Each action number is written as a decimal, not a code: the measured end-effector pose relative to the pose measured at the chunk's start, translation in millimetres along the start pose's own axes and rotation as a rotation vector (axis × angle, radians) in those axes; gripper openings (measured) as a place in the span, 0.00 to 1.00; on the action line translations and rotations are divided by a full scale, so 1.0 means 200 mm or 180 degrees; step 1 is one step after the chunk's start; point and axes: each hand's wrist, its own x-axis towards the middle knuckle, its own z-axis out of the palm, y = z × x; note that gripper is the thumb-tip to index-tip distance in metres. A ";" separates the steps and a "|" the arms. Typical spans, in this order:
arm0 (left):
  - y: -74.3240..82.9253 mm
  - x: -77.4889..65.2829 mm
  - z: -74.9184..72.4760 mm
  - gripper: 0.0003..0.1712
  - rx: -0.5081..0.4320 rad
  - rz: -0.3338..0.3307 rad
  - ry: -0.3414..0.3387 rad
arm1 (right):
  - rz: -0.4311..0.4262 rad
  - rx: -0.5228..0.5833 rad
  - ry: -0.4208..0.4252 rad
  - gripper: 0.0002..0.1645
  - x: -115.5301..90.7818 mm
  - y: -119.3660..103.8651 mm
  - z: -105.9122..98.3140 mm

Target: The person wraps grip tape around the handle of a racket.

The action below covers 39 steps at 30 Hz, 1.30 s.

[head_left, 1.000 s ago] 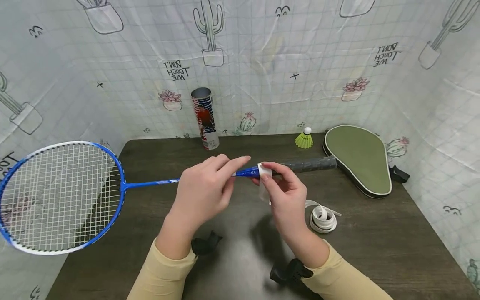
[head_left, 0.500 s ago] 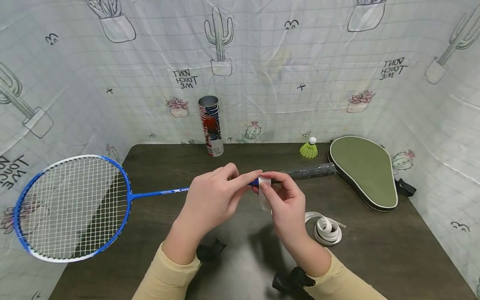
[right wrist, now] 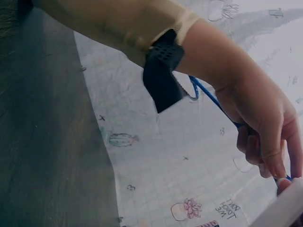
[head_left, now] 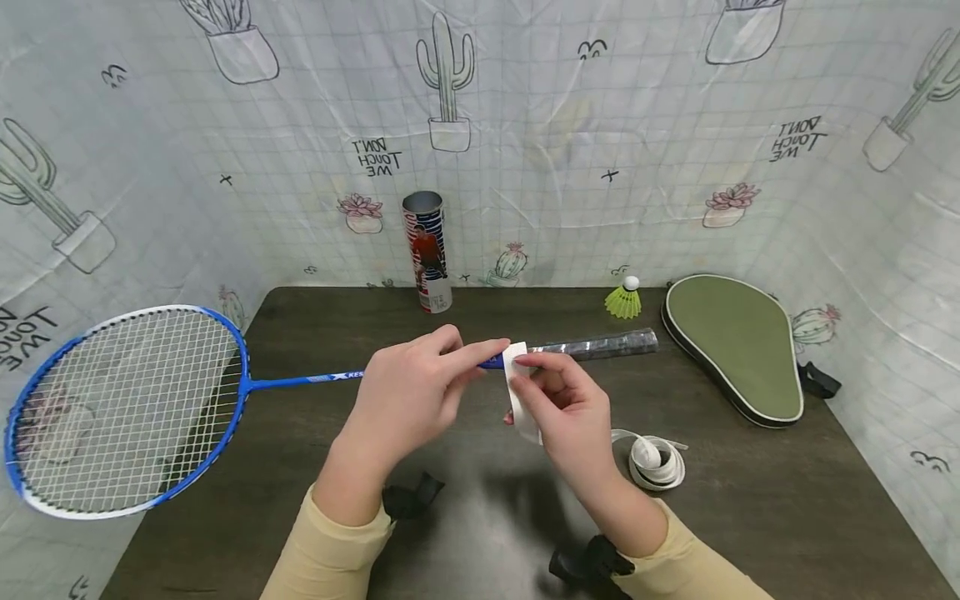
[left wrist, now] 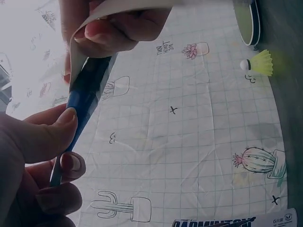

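A blue and white badminton racket point(head_left: 300, 380) lies across the head view, strings to the left. My left hand point(head_left: 411, 379) grips its shaft by the blue cone, thumb and fingers around it in the left wrist view. The left forefinger reaches to the top edge of a white tape strip point(head_left: 521, 392). This strip hangs down across the racket at the upper end of the handle point(head_left: 600, 344), which has a glossy dark surface. My right hand point(head_left: 567, 408) pinches the strip between thumb and forefinger. In the left wrist view, the strip point(left wrist: 113, 8) bends over the right fingers.
A coil of white tape point(head_left: 657, 467) lies right of my right wrist. Farther back stand a shuttlecock tube point(head_left: 428, 254) and a yellow shuttlecock point(head_left: 624, 298). A green racket-shaped case point(head_left: 738, 350) lies at the right. Printed cloth point(head_left: 540, 208) encloses the dark table point(head_left: 750, 508).
My left forefinger has come down to the strip's top edge. The strip now shows flatter and wider below the racket. The head view has shifted, so the background sits lower.
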 end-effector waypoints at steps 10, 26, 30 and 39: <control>-0.01 -0.01 -0.06 0.23 0.0140 -0.0077 0.0275 | 0.0150 0.0033 -0.0060 0.11 -0.04 -0.01 0.02; 0.02 -0.01 -0.03 0.26 0.0103 0.0102 0.0103 | -0.0879 0.0368 -0.0647 0.13 -0.01 -0.06 -0.03; 0.03 -0.01 -0.03 0.26 0.0048 0.0137 0.0074 | -0.0505 0.0145 -0.0477 0.13 -0.02 -0.06 -0.03; 0.03 -0.02 -0.04 0.28 -0.0078 0.0186 0.0057 | -0.0421 -0.0034 -0.0284 0.13 -0.03 -0.04 -0.02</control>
